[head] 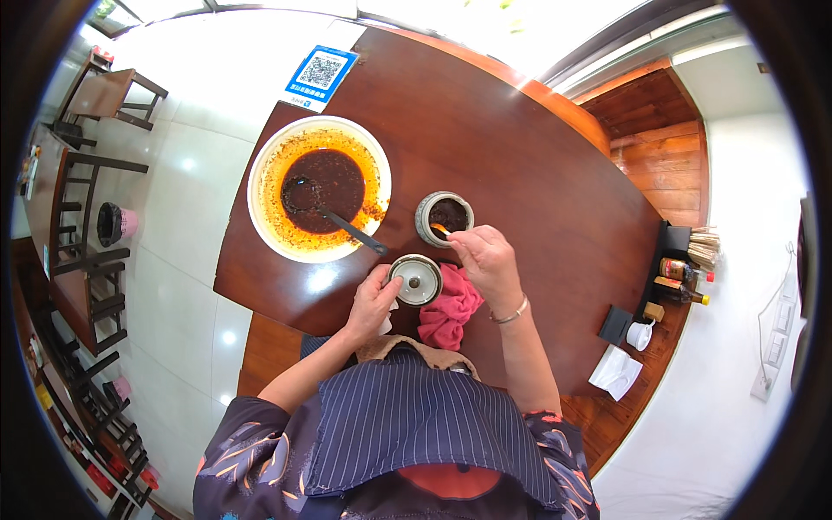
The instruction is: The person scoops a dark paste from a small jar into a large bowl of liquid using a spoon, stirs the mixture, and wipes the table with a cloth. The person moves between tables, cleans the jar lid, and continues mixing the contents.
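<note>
My left hand (372, 302) holds a round lid (424, 291) with a small knob by its edge, near the table's front edge. Between the fingers of my right hand (486, 261) is the handle of a small spoon (440, 229). The spoon reaches into a small ceramic jar (424, 229), which holds a dark sauce or paste; its tip is not clearly visible. To the jar's left stands a large white bowl (260, 224) of dark red, oily sauce with flakes. A ladle (354, 229) rests in it, its dark handle over the rim. A crumpled pink cloth (448, 309) lies between my forearms.
The wooden table (533, 214) carries a blue card with a printed code (320, 73) at its far left corner. On the right are sauce bottles (679, 289), a holder of chopsticks (702, 247), a white cup (639, 335) and paper napkins (614, 370). Chairs (110, 247) stand left.
</note>
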`<state>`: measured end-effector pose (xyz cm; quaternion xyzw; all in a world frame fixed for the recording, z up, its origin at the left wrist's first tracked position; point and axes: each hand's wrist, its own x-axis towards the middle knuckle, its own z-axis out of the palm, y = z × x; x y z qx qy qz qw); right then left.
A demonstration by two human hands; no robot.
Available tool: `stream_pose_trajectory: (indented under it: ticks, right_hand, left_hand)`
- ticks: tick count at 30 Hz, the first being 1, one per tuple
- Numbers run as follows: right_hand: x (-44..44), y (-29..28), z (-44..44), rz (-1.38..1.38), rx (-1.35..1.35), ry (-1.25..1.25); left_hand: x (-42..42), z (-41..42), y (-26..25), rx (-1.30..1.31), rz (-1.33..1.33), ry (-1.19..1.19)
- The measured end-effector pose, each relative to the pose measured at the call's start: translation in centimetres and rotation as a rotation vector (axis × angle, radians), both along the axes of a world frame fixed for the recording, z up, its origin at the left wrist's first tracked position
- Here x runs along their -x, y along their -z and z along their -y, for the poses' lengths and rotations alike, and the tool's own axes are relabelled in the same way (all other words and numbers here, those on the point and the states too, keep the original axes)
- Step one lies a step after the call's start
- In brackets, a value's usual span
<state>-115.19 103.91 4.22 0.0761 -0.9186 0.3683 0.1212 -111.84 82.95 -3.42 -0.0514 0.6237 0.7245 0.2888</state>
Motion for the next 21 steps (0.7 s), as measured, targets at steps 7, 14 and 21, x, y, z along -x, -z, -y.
stream_pose_trajectory:
  ticks: [7, 14, 21]
  right_hand:
    - [0.0, 1.3, -0.7, -0.106, -0.224, 0.065]
    - [0.4, 0.9, -0.5, -0.049, -0.237, 0.036]
    - [0.7, 0.4, -0.7, 0.000, 0.114, 0.152]
  left_hand:
    - [0.4, -0.2, -0.8, 0.010, -0.017, 0.018]
    - [0.0, -0.5, 0.7, -0.016, -0.013, 0.014]
    - [0.3, -0.4, -0.1, 0.000, -0.018, 0.024]
